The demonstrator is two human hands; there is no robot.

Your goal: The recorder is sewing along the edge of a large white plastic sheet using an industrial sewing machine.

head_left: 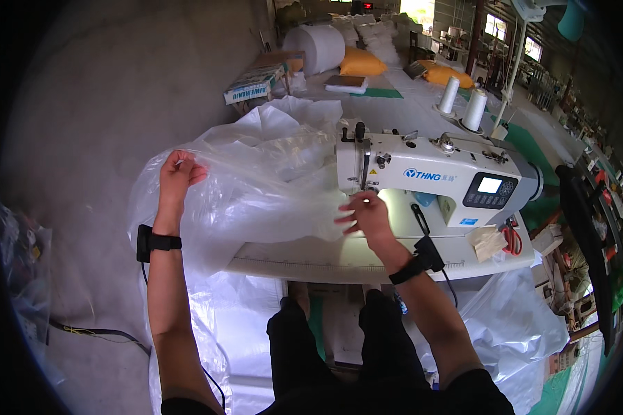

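A large sheet of clear plastic film [256, 187] lies crumpled over the left part of the sewing table and hangs down its near edge. My left hand [181, 169] is raised at the film's left side, thumb and fingers pinched together on the plastic. Close in front of the needle area of a white sewing machine [422, 162], my right hand [365, 218] hovers with its fingers apart, over the film's right end. Nothing shows in its fingers. The needle and presser foot are partly hidden behind that hand.
Two white thread cones [475, 109] stand behind the machine. Red-handled scissors [512, 241] and a beige scrap [488, 242] lie at the table's right end. Farther back are a white roll [315, 50], a yellow sack [362, 62] and a box [255, 84]. More plastic [512, 325] hangs lower right.
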